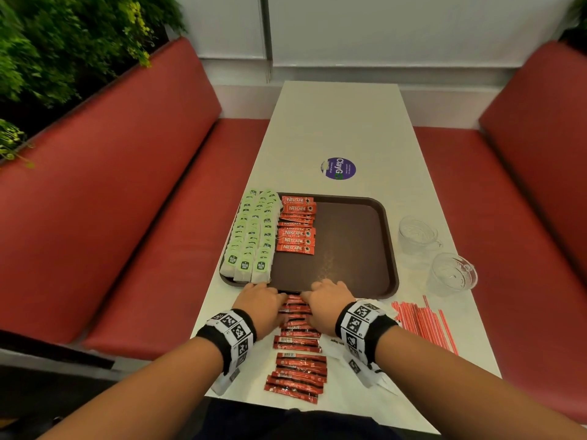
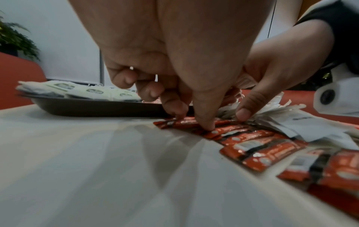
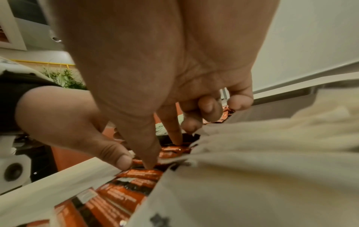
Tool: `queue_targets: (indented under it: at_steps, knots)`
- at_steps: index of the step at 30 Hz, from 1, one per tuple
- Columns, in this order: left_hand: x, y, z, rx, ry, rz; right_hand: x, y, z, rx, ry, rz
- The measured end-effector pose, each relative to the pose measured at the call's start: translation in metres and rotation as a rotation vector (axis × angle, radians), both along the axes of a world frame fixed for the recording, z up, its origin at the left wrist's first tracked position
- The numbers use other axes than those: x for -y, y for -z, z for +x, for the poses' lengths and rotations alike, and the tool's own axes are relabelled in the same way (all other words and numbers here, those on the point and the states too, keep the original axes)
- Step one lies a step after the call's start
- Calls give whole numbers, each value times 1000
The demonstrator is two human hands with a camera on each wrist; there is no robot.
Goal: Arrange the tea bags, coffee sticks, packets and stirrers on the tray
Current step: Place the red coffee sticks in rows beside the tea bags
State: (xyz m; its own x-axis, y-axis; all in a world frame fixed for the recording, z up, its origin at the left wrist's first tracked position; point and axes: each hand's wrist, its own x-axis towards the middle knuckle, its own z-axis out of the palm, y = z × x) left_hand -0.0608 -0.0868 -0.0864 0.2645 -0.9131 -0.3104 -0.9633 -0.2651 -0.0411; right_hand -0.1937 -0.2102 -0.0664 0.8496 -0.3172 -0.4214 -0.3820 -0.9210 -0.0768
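A brown tray (image 1: 352, 249) holds rows of green-tagged tea bags (image 1: 251, 236) along its left side, with red coffee sticks (image 1: 297, 227) beside them. More red coffee sticks (image 1: 298, 350) lie in a row on the table, from the tray's near edge toward me. My left hand (image 1: 270, 301) (image 2: 192, 121) and right hand (image 1: 320, 301) (image 3: 164, 153) flank the far end of that row. Each hand pinches a bunch of these sticks (image 2: 223, 130) between curled fingers and thumb. White packets (image 1: 359, 360) (image 3: 252, 153) lie under my right wrist. Red-striped stirrers (image 1: 422, 322) lie on the table to the right.
Two clear glass cups (image 1: 416, 236) (image 1: 451, 274) stand right of the tray. A purple round sticker (image 1: 338, 168) marks the table beyond it. Red bench seats (image 1: 127, 217) run along both sides, with plants (image 1: 47, 58) at the far left.
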Motion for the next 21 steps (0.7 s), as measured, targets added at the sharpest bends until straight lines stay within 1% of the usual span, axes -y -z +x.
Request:
queue_targets:
  at_steps: [2, 6, 12, 14, 18, 21]
  knots:
    - [0, -1, 1, -3, -6, 36, 0, 1, 2, -28, -12, 1]
    - [1, -4, 1, -15, 17, 34, -1, 2, 5, -39, -48, -5]
    - [2, -11, 6, -30, 90, -69, 0, -1, 9, 30, -77, 13]
    - [2, -11, 10, -74, 91, -119, 4, -4, 10, 34, -77, 40]
    - [3, -10, 15, -214, 62, -264, 12, -10, 13, 45, -40, 127]
    - [7, -18, 19, -288, 38, -229, 19, -14, 13, 51, 22, 190]
